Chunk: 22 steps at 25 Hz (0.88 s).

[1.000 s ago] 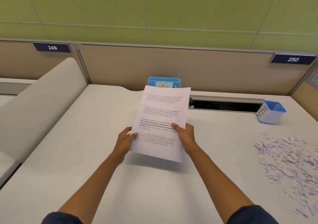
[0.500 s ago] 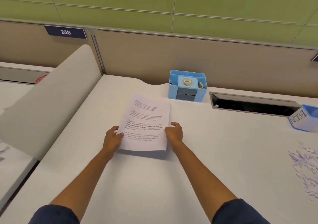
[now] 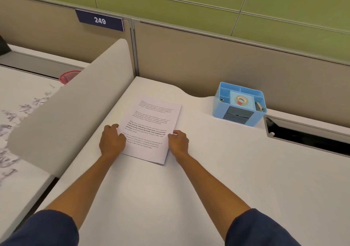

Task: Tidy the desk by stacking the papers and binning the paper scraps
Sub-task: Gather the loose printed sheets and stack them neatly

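Observation:
A stack of printed white papers (image 3: 151, 130) lies flat on the white desk (image 3: 208, 179), near its left side. My left hand (image 3: 111, 141) rests on the stack's left edge with its fingers on the top sheet. Against the stack's right edge sits my right hand (image 3: 178, 141), fingers curled at the paper's side. The bin and the scraps of this desk are out of the frame.
A blue desk organiser (image 3: 239, 106) with a tape roll stands at the back right. A dark cable slot (image 3: 306, 134) opens in the desk beyond it. A grey curved divider (image 3: 72, 111) borders the left; past it lie paper scraps (image 3: 11, 124) and a red mesh basket (image 3: 69, 76).
The papers went from held up in the air down to flat on the desk, further left. The view turned left, so the bin and scraps at the right dropped out of sight.

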Motion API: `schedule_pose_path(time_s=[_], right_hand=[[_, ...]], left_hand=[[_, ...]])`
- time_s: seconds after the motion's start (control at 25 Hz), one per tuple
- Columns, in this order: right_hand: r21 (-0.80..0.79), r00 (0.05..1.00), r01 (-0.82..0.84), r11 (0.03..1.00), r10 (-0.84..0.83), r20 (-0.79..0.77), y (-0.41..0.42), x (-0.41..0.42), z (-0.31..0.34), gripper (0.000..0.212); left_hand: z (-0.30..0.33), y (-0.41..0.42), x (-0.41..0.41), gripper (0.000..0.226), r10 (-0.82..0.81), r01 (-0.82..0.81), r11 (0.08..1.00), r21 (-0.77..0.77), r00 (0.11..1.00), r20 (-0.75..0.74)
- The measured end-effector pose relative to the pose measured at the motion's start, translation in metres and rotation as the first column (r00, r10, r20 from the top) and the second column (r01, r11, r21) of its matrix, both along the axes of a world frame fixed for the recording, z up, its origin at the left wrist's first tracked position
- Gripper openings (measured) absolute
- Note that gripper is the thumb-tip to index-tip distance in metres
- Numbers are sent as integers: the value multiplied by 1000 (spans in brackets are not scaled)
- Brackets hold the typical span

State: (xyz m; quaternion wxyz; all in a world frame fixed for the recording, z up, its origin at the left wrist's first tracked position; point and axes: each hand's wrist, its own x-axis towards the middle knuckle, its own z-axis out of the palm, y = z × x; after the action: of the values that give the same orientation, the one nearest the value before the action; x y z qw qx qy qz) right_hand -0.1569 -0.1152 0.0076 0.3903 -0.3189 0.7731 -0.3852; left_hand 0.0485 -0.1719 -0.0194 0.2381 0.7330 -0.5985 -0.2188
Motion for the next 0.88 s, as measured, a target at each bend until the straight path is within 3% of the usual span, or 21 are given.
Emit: schedule_pose_path(time_s=[0.08, 0.24, 0.52, 0.68, 0.8, 0.88], right_hand=[[-5, 998, -57, 998, 56, -39, -13, 9, -1, 15], [32, 985, -139, 990, 141, -99, -30, 20, 0, 33], [66, 970, -199, 978, 206, -125, -49, 21, -4, 32], [89, 971, -200, 976, 210, -119, -54, 20, -8, 27], [71, 958, -252, 965, 259, -120, -48, 17, -5, 7], [60, 946, -285, 957, 291, -143, -38, 12, -10, 36]], left_hand=[[-1, -14, 13, 48, 15, -15, 1000, -10, 999, 46], [-5, -31, 29, 44, 30, -28, 999, -17, 991, 134], [-9, -45, 34, 31, 23, -23, 1000, -5, 987, 159], [-8, -48, 36, 25, 3, -5, 1000, 12, 983, 184], [-3, -40, 33, 32, 40, -46, 999, 24, 977, 211], [-1, -24, 29, 42, 53, -51, 999, -14, 971, 233]])
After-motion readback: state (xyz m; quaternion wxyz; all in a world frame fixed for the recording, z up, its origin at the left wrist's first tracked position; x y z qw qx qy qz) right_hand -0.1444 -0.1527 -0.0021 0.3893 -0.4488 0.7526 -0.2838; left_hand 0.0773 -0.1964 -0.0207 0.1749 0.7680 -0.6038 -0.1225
